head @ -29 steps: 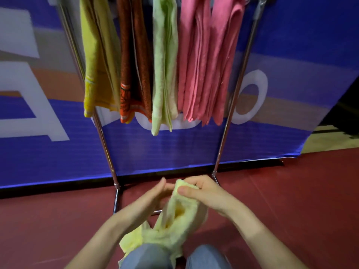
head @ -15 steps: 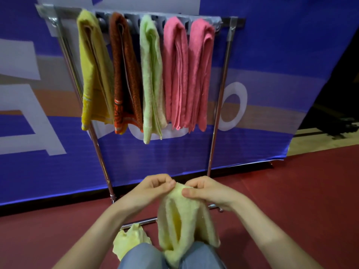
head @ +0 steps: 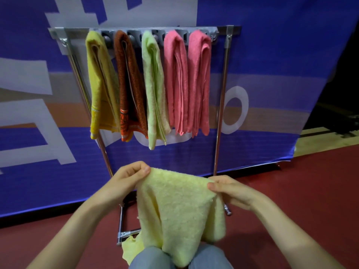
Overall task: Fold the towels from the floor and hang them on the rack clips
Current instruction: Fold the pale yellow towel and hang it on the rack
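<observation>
Spread wider than before, the towel (head: 180,206) is pinched by left grip (head: 128,179) and right grip (head: 229,191), seemingly for folding.

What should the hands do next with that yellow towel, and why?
Probably bring the left hand and right hand together to fold the pale yellow towel in half. Each pinches a top corner, so it hangs spread wide, while the green towel on the rack hangs as a narrow folded strip.
</observation>
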